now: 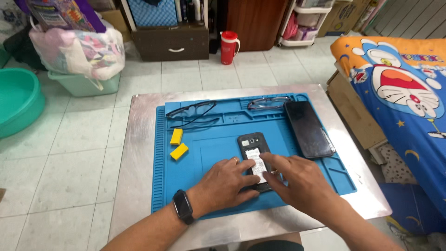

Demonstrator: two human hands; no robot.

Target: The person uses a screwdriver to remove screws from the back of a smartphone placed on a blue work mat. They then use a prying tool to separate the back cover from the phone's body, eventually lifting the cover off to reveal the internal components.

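We see a small black phone with its back cover off [254, 155] lying face down near the middle of a blue silicone work mat [218, 139], which covers most of a square metal counter [139, 139]. A white battery with a printed label [257, 163] sits in the phone's open back.

Our left hand [227, 181], with a black smartwatch [183, 207] on its wrist, comes in from 7 o'clock and rests flat across the lower part of the phone, fingers laid on the battery and the phone's lower end. Its grip is narrow and flat, pressing rather than closed around anything. Our right hand [299, 179] comes in from 5 o'clock; its index finger stretches out and touches the battery's right edge, the other fingers loosely curled against the mat. We cannot tell whether any finger is hooked under the battery.

Just beside the phone, at 2 o'clock from it, lies a larger black smartphone with a dark screen [308, 129]. At 9 o'clock from the phone, well apart, are two small yellow blocks [178, 144]. Along the mat's far edge, at 12 o'clock, lie two pairs of dark-framed glasses [190, 110].

On the tiled floor beyond the counter stands a red lidded jug [228, 47], and a green plastic tub [16, 100] sits far off at 9 o'clock.
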